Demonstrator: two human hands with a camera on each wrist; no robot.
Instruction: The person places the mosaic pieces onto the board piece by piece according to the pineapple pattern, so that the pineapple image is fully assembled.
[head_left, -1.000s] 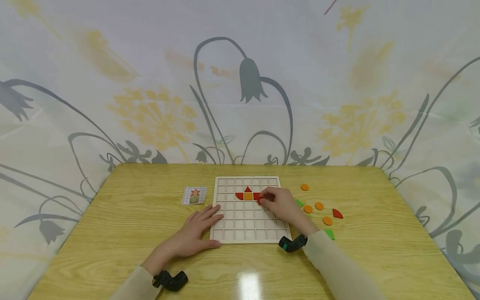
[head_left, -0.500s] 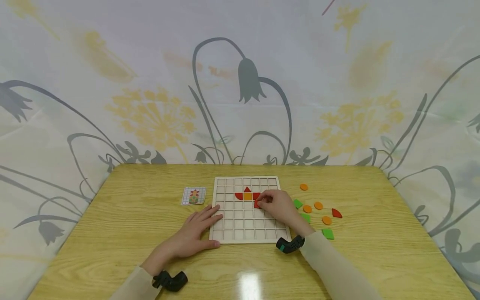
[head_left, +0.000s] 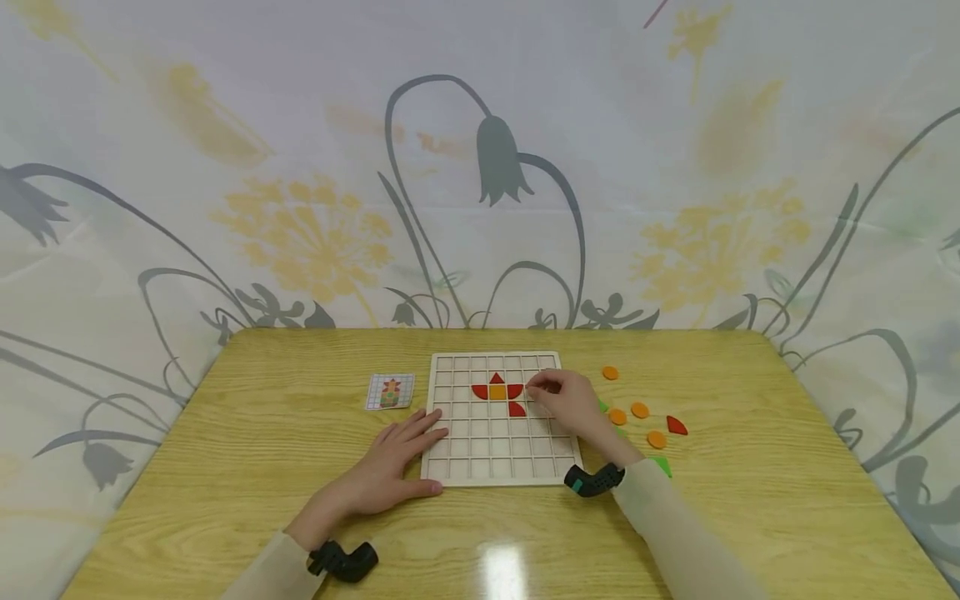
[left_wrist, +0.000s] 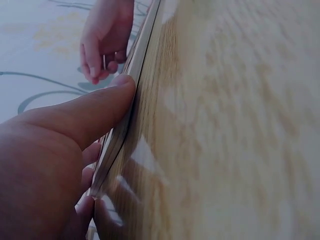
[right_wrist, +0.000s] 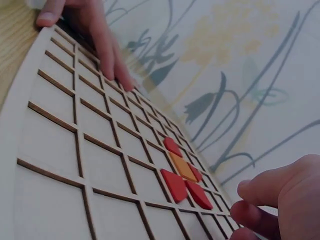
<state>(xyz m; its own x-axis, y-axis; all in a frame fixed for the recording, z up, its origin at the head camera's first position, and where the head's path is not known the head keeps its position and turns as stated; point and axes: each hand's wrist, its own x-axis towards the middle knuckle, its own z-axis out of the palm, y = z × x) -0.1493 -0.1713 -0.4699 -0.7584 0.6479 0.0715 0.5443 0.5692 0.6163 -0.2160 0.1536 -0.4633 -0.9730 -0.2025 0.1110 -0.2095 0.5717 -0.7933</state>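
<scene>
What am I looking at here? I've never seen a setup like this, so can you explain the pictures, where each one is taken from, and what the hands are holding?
There is no machine here, just a person's two bare hands. The wide view comes from a camera worn on the head; the close ones come from a camera on each wrist.

On the wooden table is a pale grid board carrying an orange square and four red pieces. A patterned card lies left of the board; orange discs, green pieces and a loose red piece lie to its right.

The left hand rests on the board's edge. The right hand is beside the red pieces, with nothing visible in its fingers.
</scene>
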